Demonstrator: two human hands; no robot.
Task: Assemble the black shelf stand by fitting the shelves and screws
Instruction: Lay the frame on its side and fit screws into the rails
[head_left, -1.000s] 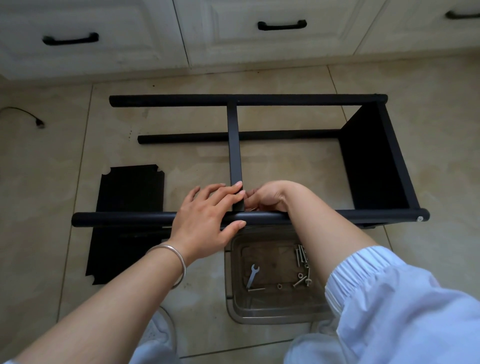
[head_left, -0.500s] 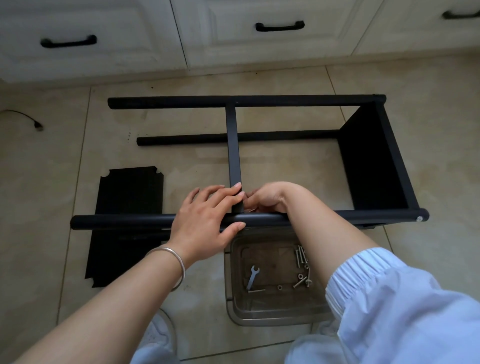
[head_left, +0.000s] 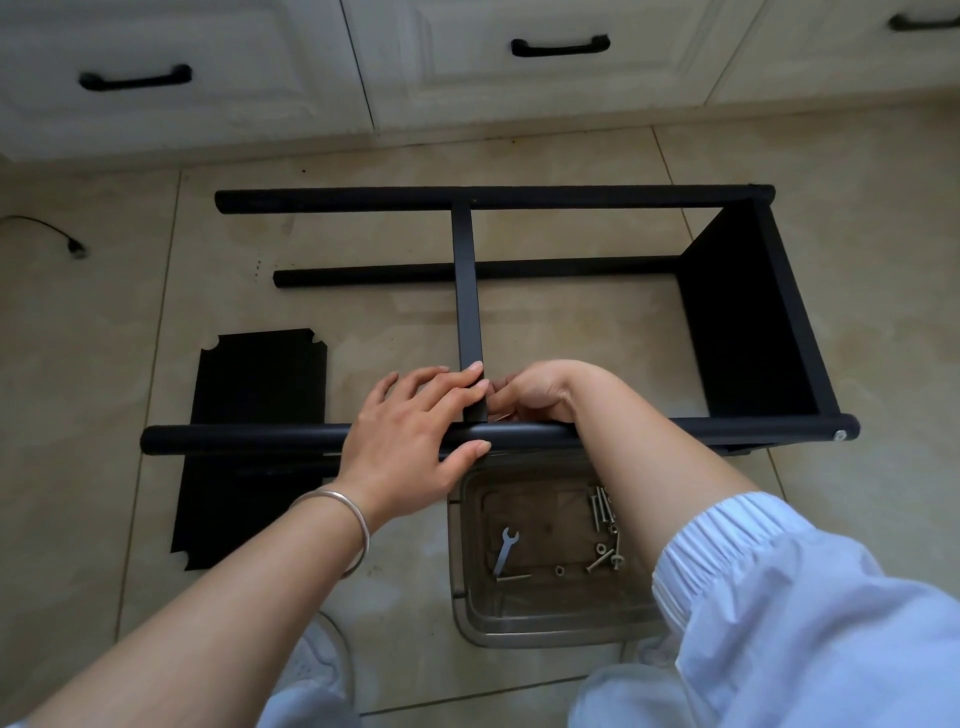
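The black shelf stand (head_left: 727, 322) lies on its side on the tiled floor, one shelf fitted at its right end. A middle shelf (head_left: 466, 291), seen edge-on, spans from the far pole to the near pole (head_left: 244, 439). My left hand (head_left: 410, 431) grips the near pole at that joint, thumb under the pole, fingers over the shelf's end. My right hand (head_left: 535, 395) is curled just right of the joint with its fingertips against the shelf's edge; what they pinch is hidden. A loose black shelf (head_left: 254, 415) lies flat on the left.
A clear plastic tray (head_left: 550, 631) near my knees holds a small wrench (head_left: 505, 550) and several bolts and nuts (head_left: 602, 525). White drawers with black handles (head_left: 560, 47) run along the back. A cable end (head_left: 72, 248) lies at far left. My shoe (head_left: 317, 660) is below.
Both hands stay at the joint of the middle shelf and near pole. Only the head camera has drifted slightly; nothing else has visibly moved.
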